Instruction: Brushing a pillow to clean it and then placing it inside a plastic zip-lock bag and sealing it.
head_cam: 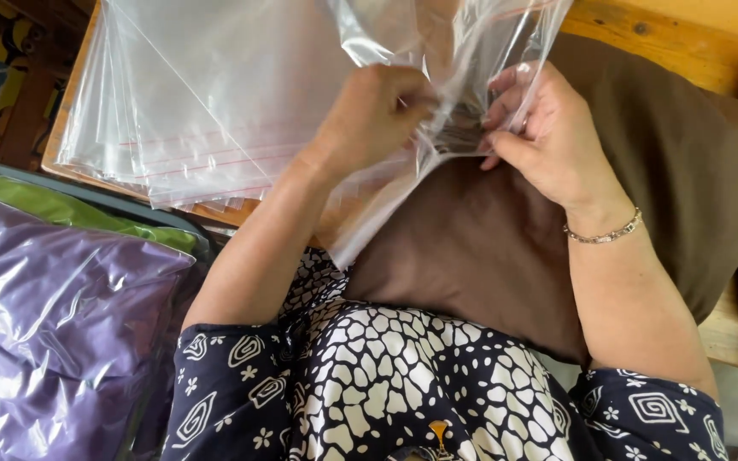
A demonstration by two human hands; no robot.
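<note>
Pinching the mouth of a clear plastic bag with both hands, above a brown cushion lying on the wooden bench. Left hand clenched on the film, fingers curled tight; right hand gripping the opposite edge, thumb pressing in, a thin bracelet circling the wrist. Looking likely to tear or slip if pulled unevenly, the film being thin and crumpled between 2 grips; possibly snagging on the cushion corner too. Lying further left on the bench, a flat stack of clear bags with red seal lines. Resting lower left, 1 shiny purple package, rectangular, beside a green package partly hidden.
</note>
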